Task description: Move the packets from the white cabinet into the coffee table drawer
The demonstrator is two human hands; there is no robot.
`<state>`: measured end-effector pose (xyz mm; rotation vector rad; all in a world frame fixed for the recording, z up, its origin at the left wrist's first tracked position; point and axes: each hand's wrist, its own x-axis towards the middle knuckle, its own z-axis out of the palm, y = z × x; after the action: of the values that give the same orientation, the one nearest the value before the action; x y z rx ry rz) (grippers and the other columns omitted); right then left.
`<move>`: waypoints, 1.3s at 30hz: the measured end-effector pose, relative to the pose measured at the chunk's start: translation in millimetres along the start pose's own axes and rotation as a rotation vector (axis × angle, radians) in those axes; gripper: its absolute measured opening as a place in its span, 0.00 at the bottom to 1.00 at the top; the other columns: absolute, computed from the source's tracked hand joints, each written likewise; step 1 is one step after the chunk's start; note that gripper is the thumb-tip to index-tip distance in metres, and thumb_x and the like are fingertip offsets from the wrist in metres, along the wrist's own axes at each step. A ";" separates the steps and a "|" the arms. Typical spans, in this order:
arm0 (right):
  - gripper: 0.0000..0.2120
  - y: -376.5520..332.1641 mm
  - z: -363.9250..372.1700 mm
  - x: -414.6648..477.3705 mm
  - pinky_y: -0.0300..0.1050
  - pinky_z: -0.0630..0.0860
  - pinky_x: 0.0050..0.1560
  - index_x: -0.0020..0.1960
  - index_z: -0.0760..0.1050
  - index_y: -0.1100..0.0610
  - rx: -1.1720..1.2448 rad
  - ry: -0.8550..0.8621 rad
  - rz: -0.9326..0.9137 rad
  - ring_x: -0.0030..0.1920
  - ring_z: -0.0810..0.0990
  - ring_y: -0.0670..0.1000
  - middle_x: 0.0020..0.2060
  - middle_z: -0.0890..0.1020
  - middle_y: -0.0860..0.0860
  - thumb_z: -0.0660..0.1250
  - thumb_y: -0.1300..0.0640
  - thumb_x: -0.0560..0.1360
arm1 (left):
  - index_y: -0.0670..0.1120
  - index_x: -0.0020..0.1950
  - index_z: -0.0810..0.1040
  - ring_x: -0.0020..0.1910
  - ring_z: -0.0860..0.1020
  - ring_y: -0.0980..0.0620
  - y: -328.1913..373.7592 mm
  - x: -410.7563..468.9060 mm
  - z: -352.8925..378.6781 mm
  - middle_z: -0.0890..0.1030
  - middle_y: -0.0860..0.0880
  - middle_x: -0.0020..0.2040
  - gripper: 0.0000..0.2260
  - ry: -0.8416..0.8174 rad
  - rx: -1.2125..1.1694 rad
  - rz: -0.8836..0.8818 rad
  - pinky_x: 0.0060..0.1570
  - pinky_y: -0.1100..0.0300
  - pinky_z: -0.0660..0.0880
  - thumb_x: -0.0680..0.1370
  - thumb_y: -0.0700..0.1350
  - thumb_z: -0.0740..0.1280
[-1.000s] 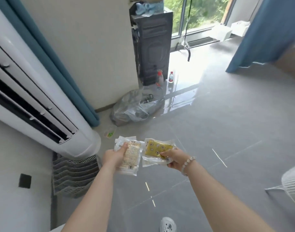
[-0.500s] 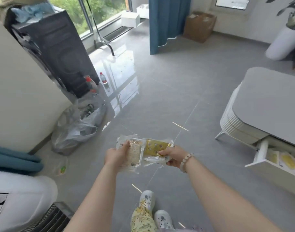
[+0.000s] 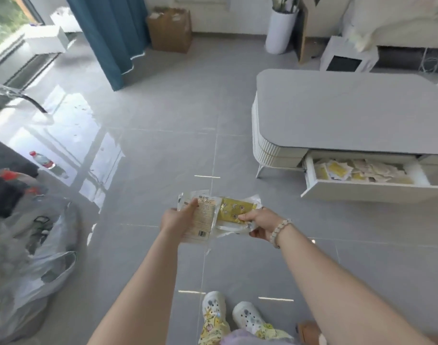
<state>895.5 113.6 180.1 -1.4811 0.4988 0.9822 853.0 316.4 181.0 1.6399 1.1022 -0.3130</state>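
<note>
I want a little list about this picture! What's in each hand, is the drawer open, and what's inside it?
left hand: holds a pale beige plastic packet with a barcode
right hand: pinches a yellow packet in clear wrap
packets together: side by side, inner edges overlapping, above the floor
table: grey-topped white coffee table, ahead on the right
drawer: white coffee table drawer, open
inside drawer: pile of pale and yellow packets
task so far: the two held packets are not yet in the drawer

Blue curtain [image 3: 108, 33] beside a cardboard box [image 3: 169, 29], white planter [image 3: 278, 33], plastic bag [image 3: 31, 265] and water bottle [image 3: 42, 160] on the floor [image 3: 163, 108].
</note>
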 end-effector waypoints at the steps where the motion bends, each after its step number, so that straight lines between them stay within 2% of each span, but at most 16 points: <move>1: 0.09 0.9 -5.6 -0.5 0.33 0.67 0.22 0.36 0.75 0.58 0.023 0.029 -0.006 0.22 0.74 0.45 0.24 0.76 0.50 0.68 0.67 0.73 | 0.44 0.40 0.73 0.47 0.79 0.43 7.0 3.8 5.9 0.79 0.44 0.45 0.19 -0.030 0.024 0.018 0.53 0.53 0.77 0.71 0.60 0.70; 4: 0.06 9.5 -26.1 -3.0 0.34 0.67 0.21 0.40 0.75 0.58 0.107 0.116 -0.012 0.23 0.74 0.45 0.28 0.76 0.50 0.68 0.66 0.73 | 0.41 0.49 0.76 0.49 0.80 0.43 24.5 7.4 29.5 0.80 0.44 0.47 0.22 -0.121 0.116 0.066 0.53 0.52 0.77 0.72 0.60 0.70; 6: 0.05 16.4 -41.5 -6.9 0.34 0.67 0.21 0.44 0.74 0.57 0.170 0.166 -0.020 0.22 0.74 0.44 0.31 0.77 0.51 0.68 0.65 0.73 | 0.40 0.52 0.77 0.49 0.80 0.43 33.2 4.2 49.8 0.81 0.43 0.47 0.23 -0.168 0.173 0.104 0.52 0.53 0.77 0.71 0.60 0.70; 8: 0.05 22.6 -57.2 -13.1 0.33 0.67 0.20 0.42 0.75 0.57 0.227 0.208 -0.034 0.23 0.74 0.44 0.34 0.77 0.52 0.68 0.65 0.73 | 0.40 0.51 0.78 0.48 0.81 0.43 41.0 -1.6 70.7 0.80 0.44 0.45 0.23 -0.216 0.223 0.130 0.50 0.53 0.77 0.71 0.60 0.71; 11: 0.06 31.9 -80.4 -24.0 0.33 0.67 0.19 0.39 0.75 0.58 0.309 0.263 -0.059 0.27 0.73 0.47 0.34 0.75 0.53 0.68 0.66 0.74 | 0.40 0.49 0.76 0.40 0.78 0.46 53.8 -10.6 101.4 0.77 0.48 0.37 0.22 -0.282 0.295 0.166 0.41 0.57 0.75 0.72 0.59 0.70; 14: 0.05 41.3 -105.9 -31.7 0.33 0.68 0.20 0.41 0.75 0.58 0.385 0.307 -0.063 0.31 0.71 0.49 0.36 0.74 0.54 0.67 0.66 0.74 | 0.41 0.49 0.76 0.42 0.76 0.46 67.6 -21.8 135.8 0.76 0.48 0.37 0.20 -0.335 0.369 0.216 0.43 0.58 0.71 0.74 0.58 0.69; 17: 0.04 46.7 -134.5 -36.2 0.33 0.67 0.20 0.42 0.75 0.57 0.448 0.342 -0.064 0.33 0.72 0.49 0.41 0.75 0.56 0.67 0.65 0.74 | 0.42 0.43 0.74 0.36 0.74 0.50 79.7 -38.3 173.8 0.74 0.49 0.36 0.17 -0.392 0.436 0.260 0.36 0.61 0.68 0.75 0.57 0.67; 19: 0.04 46.2 -155.7 -37.8 0.34 0.66 0.19 0.43 0.75 0.57 0.497 0.357 -0.076 0.34 0.74 0.49 0.42 0.76 0.55 0.67 0.65 0.74 | 0.42 0.45 0.74 0.37 0.74 0.50 87.8 -48.3 199.5 0.76 0.48 0.39 0.17 -0.430 0.461 0.271 0.36 0.60 0.68 0.75 0.57 0.67; 21: 0.04 43.4 -178.4 -39.8 0.33 0.66 0.19 0.43 0.74 0.57 0.528 0.365 -0.079 0.36 0.74 0.51 0.42 0.77 0.55 0.67 0.65 0.74 | 0.42 0.48 0.73 0.35 0.73 0.51 97.2 -56.8 224.4 0.75 0.49 0.37 0.18 -0.451 0.473 0.268 0.35 0.60 0.68 0.75 0.57 0.67; 25: 0.05 42.1 -226.1 -42.9 0.33 0.65 0.18 0.42 0.73 0.57 0.631 0.375 -0.083 0.38 0.74 0.52 0.40 0.77 0.54 0.66 0.65 0.75 | 0.42 0.48 0.74 0.34 0.73 0.52 116.6 -69.1 276.8 0.75 0.50 0.36 0.19 -0.466 0.526 0.261 0.42 0.58 0.69 0.74 0.59 0.67; 29: 0.07 41.1 -273.3 -46.4 0.34 0.66 0.19 0.42 0.72 0.57 0.675 0.407 -0.058 0.39 0.74 0.51 0.41 0.76 0.55 0.67 0.65 0.75 | 0.44 0.40 0.74 0.35 0.74 0.51 132.3 -82.5 329.1 0.75 0.50 0.36 0.17 -0.496 0.558 0.278 0.44 0.58 0.70 0.74 0.58 0.68; 32: 0.07 40.4 -309.0 -48.6 0.35 0.66 0.20 0.43 0.70 0.58 0.689 0.434 -0.041 0.36 0.73 0.48 0.39 0.76 0.54 0.67 0.65 0.75 | 0.43 0.45 0.74 0.41 0.75 0.47 144.9 -93.4 364.2 0.75 0.49 0.37 0.16 -0.496 0.580 0.306 0.46 0.58 0.70 0.75 0.56 0.68; 34: 0.07 39.0 -332.4 -49.4 0.35 0.66 0.21 0.42 0.71 0.59 0.709 0.437 -0.047 0.35 0.72 0.48 0.37 0.75 0.54 0.67 0.66 0.75 | 0.44 0.48 0.75 0.45 0.75 0.46 151.5 -97.0 384.6 0.77 0.48 0.42 0.16 -0.492 0.597 0.322 0.47 0.58 0.71 0.74 0.57 0.68; 36: 0.08 35.4 -350.9 -48.6 0.34 0.65 0.19 0.39 0.72 0.60 0.745 0.425 -0.059 0.34 0.71 0.48 0.37 0.75 0.55 0.67 0.67 0.75 | 0.45 0.47 0.76 0.46 0.76 0.46 155.3 -98.5 400.6 0.78 0.47 0.46 0.16 -0.480 0.623 0.331 0.50 0.57 0.73 0.74 0.58 0.68; 39: 0.07 31.7 -367.9 -44.0 0.34 0.65 0.20 0.39 0.72 0.60 0.763 0.395 -0.062 0.34 0.72 0.48 0.37 0.76 0.54 0.67 0.66 0.75 | 0.45 0.48 0.75 0.45 0.76 0.46 157.1 -99.2 418.8 0.78 0.46 0.46 0.17 -0.476 0.639 0.318 0.48 0.57 0.72 0.74 0.58 0.68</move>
<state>950.5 -253.9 164.2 -0.9723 0.9788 0.3607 1056.4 -94.1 186.8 2.1100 0.3784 -0.8569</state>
